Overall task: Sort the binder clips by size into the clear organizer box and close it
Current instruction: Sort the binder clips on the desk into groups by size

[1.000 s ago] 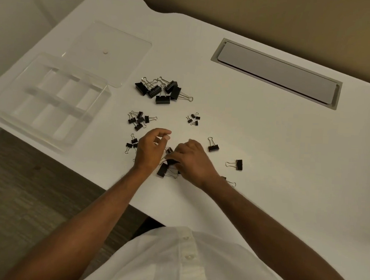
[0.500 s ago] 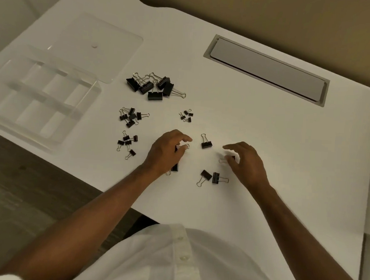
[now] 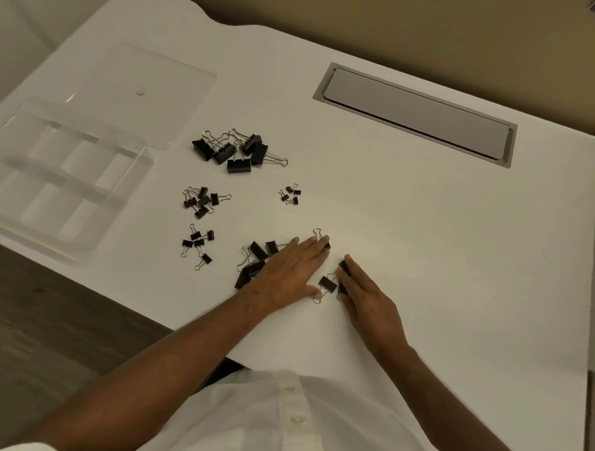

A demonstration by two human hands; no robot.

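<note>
Black binder clips (image 3: 239, 151) heaped beside open, seemingly empty organizer box (image 3: 60, 179)

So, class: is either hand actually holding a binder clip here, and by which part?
Neither. The left hand lies flat over medium clips; the right hand's straight fingers push a clip.

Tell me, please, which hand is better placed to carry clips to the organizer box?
Left. The left hand lies nearer the organizer box at the table's left; the right hand would have to cross over it.
</note>
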